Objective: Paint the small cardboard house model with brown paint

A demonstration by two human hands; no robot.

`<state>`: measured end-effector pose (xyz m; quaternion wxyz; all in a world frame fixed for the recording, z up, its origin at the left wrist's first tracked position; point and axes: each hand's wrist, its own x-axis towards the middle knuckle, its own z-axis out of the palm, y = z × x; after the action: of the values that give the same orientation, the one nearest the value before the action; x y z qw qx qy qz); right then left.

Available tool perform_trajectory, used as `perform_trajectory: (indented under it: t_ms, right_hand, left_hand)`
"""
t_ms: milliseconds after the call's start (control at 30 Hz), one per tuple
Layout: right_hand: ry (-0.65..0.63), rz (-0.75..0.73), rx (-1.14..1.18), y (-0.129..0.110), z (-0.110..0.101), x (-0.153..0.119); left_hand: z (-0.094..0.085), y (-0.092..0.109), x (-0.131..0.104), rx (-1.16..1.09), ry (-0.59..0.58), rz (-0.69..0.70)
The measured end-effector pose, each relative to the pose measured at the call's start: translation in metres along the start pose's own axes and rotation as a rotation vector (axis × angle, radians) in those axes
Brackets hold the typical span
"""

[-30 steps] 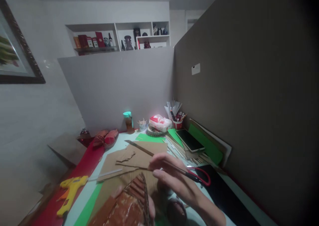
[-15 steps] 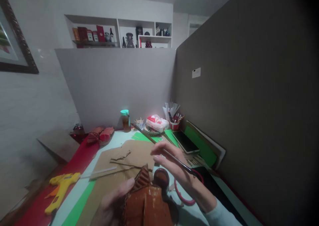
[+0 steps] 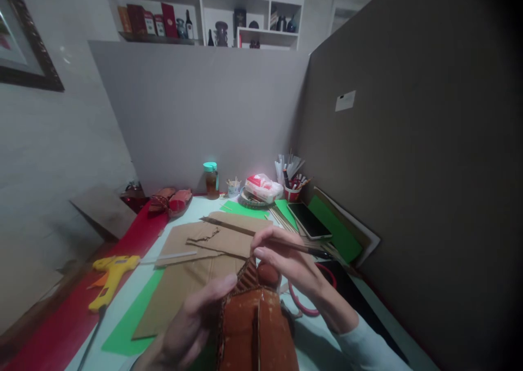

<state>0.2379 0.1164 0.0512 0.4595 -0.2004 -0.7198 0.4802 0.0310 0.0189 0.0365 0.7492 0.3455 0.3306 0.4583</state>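
At the bottom centre of the frame the person's left hand [image 3: 192,322] was closed about the left flank of a reddish-brown cardboard model [image 3: 255,330], thumb laid along its near edge, holding it just above the worktop [image 3: 134,284]. The right hand [image 3: 286,256], a little higher and to the right, pinched a pair of scissors [image 3: 261,237] by the blades between fingertips and thumb. Their long axis ran from the upper left of the mid-frame, where the tip lay over the brown cardboard sheets [image 3: 196,251], down to the right, where the red handle loop [image 3: 304,303] hung below the wrist. The model sat directly beneath and slightly left of that hand, its corrugated ridge pointing up toward the fingers, which seemed to rest at or just over the rounded dark knob at its top; whether they touched it I could not tell. So the right hand was the nearer to the model's peak, the left to its body. Off at the left edge lay a yellow glue gun [image 3: 112,273] on the red strip, well apart. Toward the back stood a green-capped jar [image 3: 211,179], a red cup of pens [image 3: 291,191], and a phone [image 3: 314,220] on the green paper.
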Motion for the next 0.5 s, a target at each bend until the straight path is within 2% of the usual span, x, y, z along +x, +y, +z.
perform_trajectory:
  t_ms: [133,300,500]
  right_hand:
    - [-0.015,0.005,0.045,0.002,0.002,0.002]
    - [-0.051,0.038,0.086,0.001,0.004,0.005]
    - [-0.088,0.043,0.072,-0.005,0.008,0.011]
  left_hand:
    - [0.002,0.0,0.002,-0.071,-0.01,-0.038]
    - [0.001,0.0,0.007,-0.192,-0.047,0.012]
    - [-0.009,0.004,0.009,-0.23,-0.074,-0.018]
